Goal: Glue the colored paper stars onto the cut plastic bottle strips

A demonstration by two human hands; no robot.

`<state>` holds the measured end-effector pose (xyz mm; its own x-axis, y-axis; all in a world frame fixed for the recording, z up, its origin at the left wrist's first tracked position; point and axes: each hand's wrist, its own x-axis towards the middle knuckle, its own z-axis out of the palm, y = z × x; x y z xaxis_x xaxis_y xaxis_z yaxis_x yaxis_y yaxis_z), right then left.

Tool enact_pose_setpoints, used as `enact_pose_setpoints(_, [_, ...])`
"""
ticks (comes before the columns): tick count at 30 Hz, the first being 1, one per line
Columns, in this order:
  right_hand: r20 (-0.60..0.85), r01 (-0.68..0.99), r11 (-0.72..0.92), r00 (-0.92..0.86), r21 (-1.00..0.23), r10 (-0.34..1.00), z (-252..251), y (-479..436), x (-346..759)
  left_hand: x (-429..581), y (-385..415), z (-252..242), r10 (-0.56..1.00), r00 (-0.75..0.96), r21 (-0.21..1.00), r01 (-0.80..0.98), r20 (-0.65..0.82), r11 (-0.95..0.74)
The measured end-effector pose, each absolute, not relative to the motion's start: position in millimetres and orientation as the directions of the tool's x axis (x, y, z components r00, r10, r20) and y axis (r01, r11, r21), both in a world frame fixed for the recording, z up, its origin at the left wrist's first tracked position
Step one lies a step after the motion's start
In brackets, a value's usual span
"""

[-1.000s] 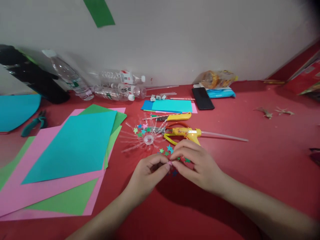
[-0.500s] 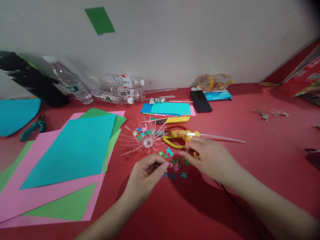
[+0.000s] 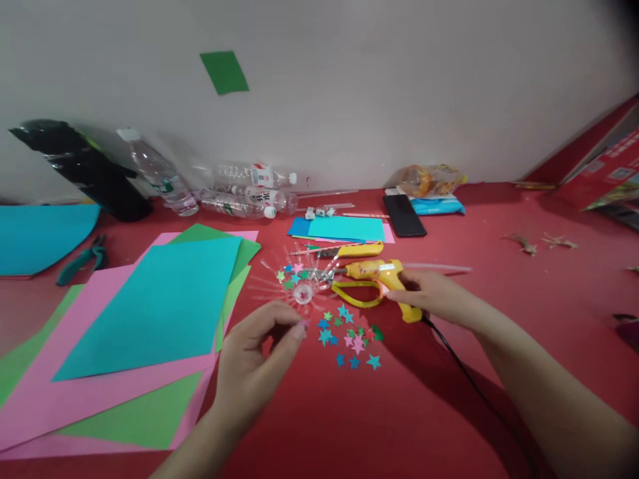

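My left hand [image 3: 257, 349] hovers low over the red table with thumb and forefinger pinched; a tiny pink paper star seems to sit at the fingertips. My right hand [image 3: 433, 294] is closed around the handle of a yellow glue gun [image 3: 379, 274], whose black cord trails toward me. Between the hands lies a scatter of small paper stars [image 3: 352, 336] in blue, green and pink. Just beyond them is a clear plastic bottle top cut into radiating strips [image 3: 301, 287], with several stars stuck on it.
Large teal, pink and green paper sheets [image 3: 150, 313] lie at left. Yellow-handled scissors [image 3: 357, 293] and a yellow utility knife [image 3: 349, 251] lie by the gun. Plastic bottles [image 3: 239, 193], a phone [image 3: 403, 214], small paper sheets [image 3: 344, 228] and teal pliers [image 3: 82, 258] lie farther back.
My hands were pinching a star together; the right hand has since moved away to the right and closed on the glue gun. The left hand drew back to the left, still pinched.
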<state>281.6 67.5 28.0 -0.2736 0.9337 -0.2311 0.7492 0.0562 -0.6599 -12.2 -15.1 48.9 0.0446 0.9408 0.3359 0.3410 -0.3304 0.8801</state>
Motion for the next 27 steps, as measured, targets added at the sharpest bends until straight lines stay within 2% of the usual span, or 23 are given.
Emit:
enact_pose_setpoints(2, [-0.209, 0.608, 0.012, -0.293, -0.794, 0.933, 32.8, 63.5, 284.1, -19.0, -11.0, 46.8, 0.942, -0.003, 0.882, 0.353, 0.334, -0.312])
enact_pose_setpoints(4, [-0.197, 0.39, -0.059, -0.325, -0.919, 0.925, 38.5, 54.7, 280.9, -22.9, -7.9, 44.7, 0.947, -0.036, 0.887, 0.364, 0.319, -0.285])
enact_pose_setpoints(8, [-0.207, 0.121, -0.171, -0.438, -0.978, 0.875, 49.0, 29.5, 261.5, -20.7, -7.7, 44.5, 0.936, -0.046, 0.862, 0.408, 0.349, -0.302])
enact_pose_setpoints(11, [-0.183, 0.027, -0.19, -0.427, -0.982, 0.885, 53.3, 14.8, 246.9, -15.2, -10.6, 46.5, 0.923, -0.03, 0.829, 0.452, 0.384, -0.331])
enact_pose_setpoints(17, [-0.138, 0.05, -0.13, -0.435, -0.99, 0.89, 47.9, 1.5, 237.2, -9.4, -13.4, 47.0, 0.926, -0.045, 0.832, 0.457, 0.376, -0.315])
enact_pose_setpoints(23, [-0.199, 0.299, -0.084, -0.376, -0.951, 0.905, 48.6, -10.9, 233.8, -10.4, -13.7, 45.4, 0.94, -0.067, 0.836, 0.482, 0.334, -0.262])
enact_pose_setpoints(27, [-0.119, 0.274, -0.008, -0.392, -0.962, 0.912, 52.3, -11.9, 226.7, -7.6, -13.2, 47.3, 0.937, -0.091, 0.83, 0.499, 0.336, -0.249])
